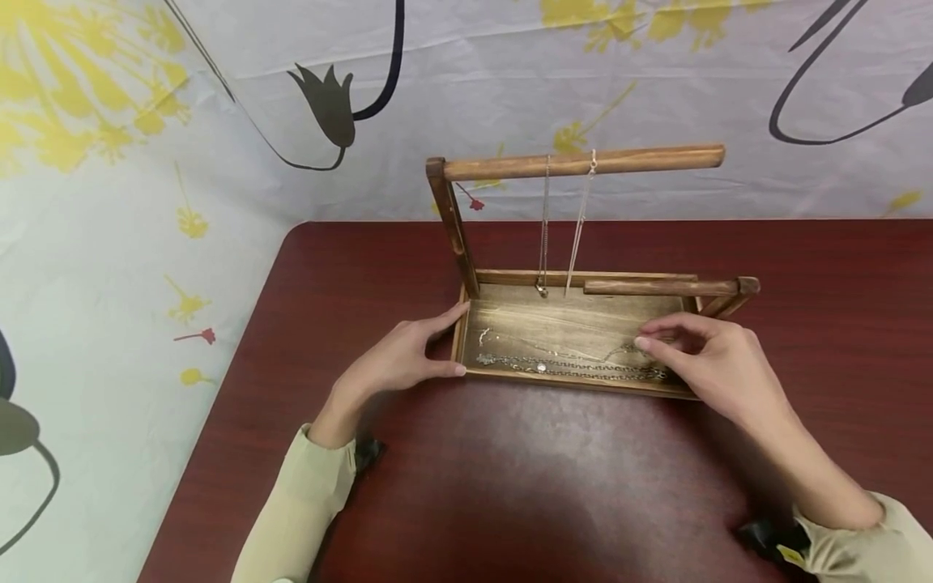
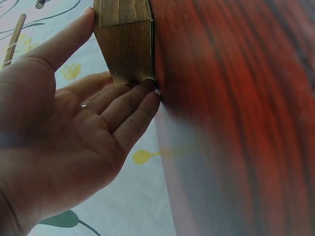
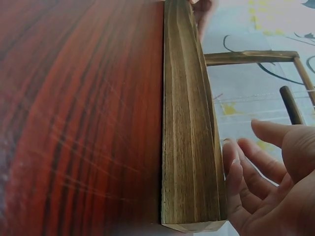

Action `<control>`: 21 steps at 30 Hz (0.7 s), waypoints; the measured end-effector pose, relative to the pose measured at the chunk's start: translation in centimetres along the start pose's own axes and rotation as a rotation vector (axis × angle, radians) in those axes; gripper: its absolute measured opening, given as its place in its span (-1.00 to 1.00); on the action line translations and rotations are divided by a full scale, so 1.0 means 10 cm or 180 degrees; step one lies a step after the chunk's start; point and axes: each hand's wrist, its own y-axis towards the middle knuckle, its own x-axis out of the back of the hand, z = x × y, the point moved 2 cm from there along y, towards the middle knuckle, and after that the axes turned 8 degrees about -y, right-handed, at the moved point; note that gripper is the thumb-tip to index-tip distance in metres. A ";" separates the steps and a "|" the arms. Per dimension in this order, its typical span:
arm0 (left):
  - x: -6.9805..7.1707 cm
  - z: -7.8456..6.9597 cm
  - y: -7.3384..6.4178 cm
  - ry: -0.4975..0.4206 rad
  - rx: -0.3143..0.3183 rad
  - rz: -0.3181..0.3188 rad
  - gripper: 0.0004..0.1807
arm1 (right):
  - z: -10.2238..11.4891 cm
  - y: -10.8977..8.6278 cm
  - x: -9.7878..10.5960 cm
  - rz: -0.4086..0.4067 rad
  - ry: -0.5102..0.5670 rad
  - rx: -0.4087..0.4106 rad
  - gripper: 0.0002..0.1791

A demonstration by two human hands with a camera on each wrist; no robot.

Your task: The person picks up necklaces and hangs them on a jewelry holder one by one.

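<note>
A wooden jewelry stand (image 1: 576, 385) with a shallow tray base stands on the table. My left hand (image 1: 397, 354) rests against its left end, with thumb at the front corner and straight index finger toward the back corner. In the left wrist view the other fingers lie along the end wall, close to the tabletop. My right hand (image 1: 717, 364) reaches over the tray's right side, thumb and index fingertips beside the end of a thin necklace (image 1: 557, 352). In the right wrist view its thumb stands apart from the fingers. Thicker chain necklaces (image 1: 583, 370) lie along the front wall.
Two necklaces, one with a small pendant (image 1: 542, 287) and a paler one (image 1: 579, 223), hang from the tall upper bar (image 1: 649, 159). A lower bar (image 1: 659, 287) juts from the right post. A patterned cloth (image 1: 466, 81) hangs behind the red-brown table (image 1: 568, 470).
</note>
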 end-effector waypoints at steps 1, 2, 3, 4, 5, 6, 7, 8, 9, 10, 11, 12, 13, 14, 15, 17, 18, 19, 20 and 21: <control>0.00 0.00 0.00 0.0003 -0.0002 -0.0002 0.00 | 0.00 0.01 -0.01 0.0002 -0.0045 0.0037 -0.74; 0.00 0.00 0.00 0.0008 -0.0004 -0.0005 -0.01 | 0.00 0.02 -0.01 0.0006 -0.0089 0.0072 -0.75; 0.01 0.00 0.00 0.0007 -0.0004 -0.0004 0.00 | 0.00 0.02 -0.02 0.0014 -0.0130 0.0103 -0.76; 0.01 -0.01 -0.01 0.0008 -0.0003 -0.0001 0.00 | 0.00 0.03 -0.03 0.0026 -0.0168 0.0129 -0.76; 0.01 -0.01 -0.01 0.0012 -0.0003 -0.0002 0.00 | 0.01 0.04 -0.03 0.0036 -0.0206 0.0154 -0.77; 0.00 -0.01 -0.01 0.0012 -0.0005 0.0002 -0.01 | 0.01 0.04 -0.04 0.0050 -0.0229 0.0159 -0.77; 0.00 -0.01 -0.01 0.0018 -0.0006 0.0008 -0.01 | 0.01 0.04 -0.05 0.0060 -0.0253 0.0173 -0.77; 0.00 -0.01 -0.01 0.0014 -0.0010 0.0011 -0.01 | 0.01 0.05 -0.06 0.0068 -0.0264 0.0153 -0.77; 0.00 -0.01 -0.01 0.0008 -0.0009 0.0014 -0.01 | 0.01 0.05 -0.06 0.0079 -0.0270 0.0147 -0.76; 0.00 -0.01 -0.01 0.0003 -0.0008 0.0016 -0.01 | 0.01 0.05 -0.07 0.0086 -0.0268 0.0144 -0.76; 0.00 -0.02 -0.01 -0.0009 -0.0008 0.0016 -0.01 | 0.01 0.06 -0.08 0.0094 -0.0269 0.0144 -0.77; 0.00 -0.02 -0.01 -0.0014 -0.0009 0.0018 -0.01 | 0.01 0.06 -0.08 0.0104 -0.0261 0.0130 -0.77; 0.00 -0.02 -0.01 -0.0018 -0.0011 0.0016 -0.01 | 0.01 0.06 -0.09 0.0119 -0.0259 0.0147 -0.78; 0.00 -0.02 -0.02 -0.0022 -0.0013 0.0013 -0.01 | 0.01 0.07 -0.10 0.0133 -0.0248 0.0151 -0.79; 0.00 -0.02 -0.01 -0.0020 -0.0010 0.0012 -0.01 | 0.01 0.07 -0.11 0.0144 -0.0249 0.0174 -0.80; 0.00 -0.02 -0.01 -0.0010 -0.0017 0.0007 -0.01 | 0.00 0.08 -0.12 0.0164 -0.0255 0.0195 -0.83; 0.00 -0.02 -0.01 0.0001 -0.0019 0.0005 -0.01 | 0.00 0.08 -0.13 0.0173 -0.0255 0.0203 -0.83; 0.00 -0.02 -0.01 0.0006 -0.0020 0.0006 -0.01 | 0.00 0.08 -0.14 0.0182 -0.0264 0.0228 -0.84; 0.00 -0.02 -0.01 0.0013 -0.0012 0.0008 -0.01 | 0.00 0.08 -0.14 0.0188 -0.0273 0.0236 -0.85; 0.00 -0.02 -0.01 0.0016 -0.0004 0.0010 -0.01 | 0.00 0.08 -0.15 0.0193 -0.0285 0.0245 -0.85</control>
